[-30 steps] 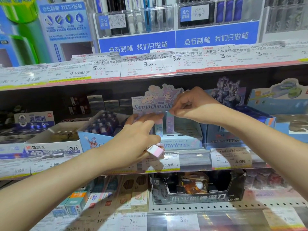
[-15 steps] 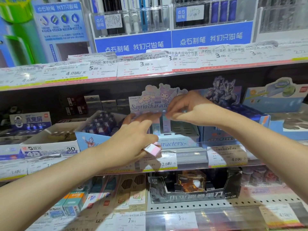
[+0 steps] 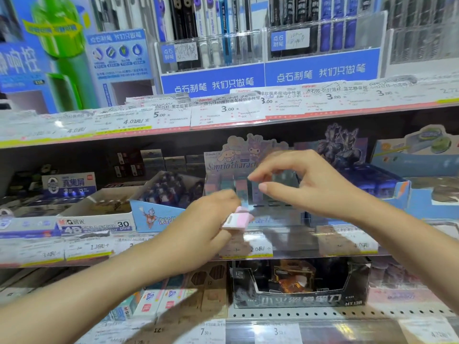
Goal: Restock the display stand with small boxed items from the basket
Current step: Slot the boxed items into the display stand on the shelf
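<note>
Store shelf w/ a pastel cartoon display stand (image 3: 224, 165) at centre. Left hand (image 3: 206, 227), approx 7 o'clock of the stand, pinches a small pink-and-white box (image 3: 238, 218) just in front of it. Right hand (image 3: 305, 184), at 3 o'clock, hovers w/ fingers loosely curled, holding nothing.

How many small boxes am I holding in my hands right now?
1. A small pink and white box sits in the left hand, low before the display stand. The right hand appears empty; others may be hidden.
</note>
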`<state>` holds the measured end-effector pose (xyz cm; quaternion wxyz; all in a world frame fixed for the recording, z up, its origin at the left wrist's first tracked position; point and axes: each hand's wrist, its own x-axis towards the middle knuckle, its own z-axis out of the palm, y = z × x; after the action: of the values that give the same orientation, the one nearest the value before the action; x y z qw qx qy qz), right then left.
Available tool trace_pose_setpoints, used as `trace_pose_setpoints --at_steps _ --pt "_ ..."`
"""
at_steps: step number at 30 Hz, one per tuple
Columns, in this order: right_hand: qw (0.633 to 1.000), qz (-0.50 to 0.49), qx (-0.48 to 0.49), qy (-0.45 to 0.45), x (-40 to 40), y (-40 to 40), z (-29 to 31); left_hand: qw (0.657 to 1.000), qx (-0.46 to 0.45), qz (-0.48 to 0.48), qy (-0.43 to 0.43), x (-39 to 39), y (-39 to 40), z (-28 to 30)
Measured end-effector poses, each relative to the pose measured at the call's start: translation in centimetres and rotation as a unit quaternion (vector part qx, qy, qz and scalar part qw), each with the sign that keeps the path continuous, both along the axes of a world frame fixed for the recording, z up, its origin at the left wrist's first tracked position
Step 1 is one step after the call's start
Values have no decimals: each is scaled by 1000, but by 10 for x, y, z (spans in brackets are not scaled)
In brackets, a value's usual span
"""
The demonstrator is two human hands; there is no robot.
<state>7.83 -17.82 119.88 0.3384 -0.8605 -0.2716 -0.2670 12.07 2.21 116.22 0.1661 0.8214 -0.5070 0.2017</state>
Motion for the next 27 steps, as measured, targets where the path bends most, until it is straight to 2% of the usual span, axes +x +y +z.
trace_pose_setpoints --at_steps 2,4,6,8,14,16,18,23,25,27 --pt "1000 22 6 15 -8 4 -4 980 -58 -9 190 -13 -3 1" --pt "998 38 17 50 -12 9 -7 921 -104 -9 376 -21 -6 1" --pt "994 49 35 91 -15 14 -9 869 -136 -22 475 -24 -8 -1" --pt "991 53 46 115 -14 18 -12 842 -157 -41 515 -25 -9 -2" --pt "980 54 82 174 -10 22 -11 829 -152 -61 535 -24 -11 -1" --pt "976 62 72 194 -10 22 -10 815 -156 -82 552 -24 -12 -2" --pt "976 57 59 200 -9 19 -8 788 -168 -104 584 -22 -11 -4" --pt "969 84 136 186 -5 2 1 664 -206 -147 704 -16 -3 -5" --pt "968 101 143 179 -6 -1 1 640 -208 -163 721 -15 -1 -5" --pt "969 110 138 171 -6 0 -1 634 -202 -186 722 -15 -1 -6"
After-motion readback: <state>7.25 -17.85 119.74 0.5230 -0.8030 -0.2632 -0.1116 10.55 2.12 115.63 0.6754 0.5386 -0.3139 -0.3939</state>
